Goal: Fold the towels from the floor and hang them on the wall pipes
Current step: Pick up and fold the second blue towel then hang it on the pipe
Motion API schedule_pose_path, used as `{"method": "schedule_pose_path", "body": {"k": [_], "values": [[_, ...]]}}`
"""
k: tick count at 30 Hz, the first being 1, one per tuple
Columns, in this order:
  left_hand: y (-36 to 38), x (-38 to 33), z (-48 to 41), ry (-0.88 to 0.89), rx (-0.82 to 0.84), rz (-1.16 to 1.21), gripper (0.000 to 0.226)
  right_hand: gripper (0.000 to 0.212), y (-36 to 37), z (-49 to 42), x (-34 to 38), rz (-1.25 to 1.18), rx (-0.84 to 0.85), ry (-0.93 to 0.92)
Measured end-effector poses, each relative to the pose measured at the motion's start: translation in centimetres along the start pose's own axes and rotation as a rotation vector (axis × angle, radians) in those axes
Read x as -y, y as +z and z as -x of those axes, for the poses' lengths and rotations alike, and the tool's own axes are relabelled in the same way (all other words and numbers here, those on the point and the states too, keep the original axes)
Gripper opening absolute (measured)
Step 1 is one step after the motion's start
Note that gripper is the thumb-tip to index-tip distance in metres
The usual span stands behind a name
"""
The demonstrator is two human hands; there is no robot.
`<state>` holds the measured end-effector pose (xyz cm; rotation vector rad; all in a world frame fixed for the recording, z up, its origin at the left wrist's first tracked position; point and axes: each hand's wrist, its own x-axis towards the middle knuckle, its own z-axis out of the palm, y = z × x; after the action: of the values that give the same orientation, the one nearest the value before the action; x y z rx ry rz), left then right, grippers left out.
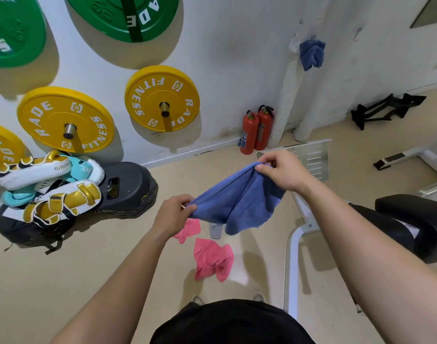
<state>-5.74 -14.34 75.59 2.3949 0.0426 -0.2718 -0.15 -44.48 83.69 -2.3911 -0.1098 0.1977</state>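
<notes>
Above floor (88,269), left hand (174,214) and right hand (282,170) pinch blue towel (237,204).

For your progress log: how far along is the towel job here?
Done: a blue towel hangs on the pipe. In hand: the left hand and right hand pinch a second towel. Left: two pink towels and a grey cloth on the floor.

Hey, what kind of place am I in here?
Most likely a gym: round yellow weight plates hang on wall pegs, white-and-gold boxing pads lie piled below, and a black padded seat stands at right.
</notes>
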Motion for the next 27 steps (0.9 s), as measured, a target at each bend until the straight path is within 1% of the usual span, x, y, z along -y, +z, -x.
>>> {"method": "schedule_pose_path", "body": {"k": [4,7,9,11,13,15,18,21,22,24,27], "values": [[-0.9,-0.9,-0.6,0.046,-0.079,0.092,0.013,0.007,-0.3,-0.5,-1.8,0.076,-0.039,0.071],[-0.9,-3.3,-1.1,0.103,-0.112,0.175,0.012,0.011,0.6,-0.5,-2.1,0.036,-0.025,0.120],[-0.2,-5.3,-1.4,0.118,-0.113,0.269,0.017,0.013,1.7,-0.3,-1.7,-0.072,0.051,0.163],[0.8,-6.9,-1.8,0.097,-0.120,0.363,0.019,0.019,2.8,0.1,-0.9,-0.267,0.108,0.212],[1.5,-7.9,-2.5,0.074,-0.125,0.377,0.017,0.030,3.5,0.6,-0.1,-0.478,0.149,0.269],[1.8,-8.3,-3.1,0.046,-0.140,0.382,0.017,0.034,4.0,0.8,0.2,-0.558,0.202,0.281],[2.1,-8.2,-3.5,0.016,-0.157,0.401,0.016,0.038,4.7,0.7,-0.1,-0.450,0.226,0.203],[2.2,-7.6,-3.6,-0.002,-0.114,0.456,0.006,0.032,5.2,0.4,0.3,-0.415,0.166,0.183],[2.2,-7.5,-3.5,-0.002,-0.095,0.481,0.008,0.028,5.4,0.3,0.5,-0.418,0.146,0.170],[2.1,-7.4,-3.3,0.011,-0.069,0.496,0.019,0.021,5.6,0.2,0.9,-0.424,0.115,0.152],[2.2,-7.4,-3.0,0.034,-0.058,0.504,0.031,0.015,5.9,0.1,1.0,-0.480,0.091,0.164]]}}
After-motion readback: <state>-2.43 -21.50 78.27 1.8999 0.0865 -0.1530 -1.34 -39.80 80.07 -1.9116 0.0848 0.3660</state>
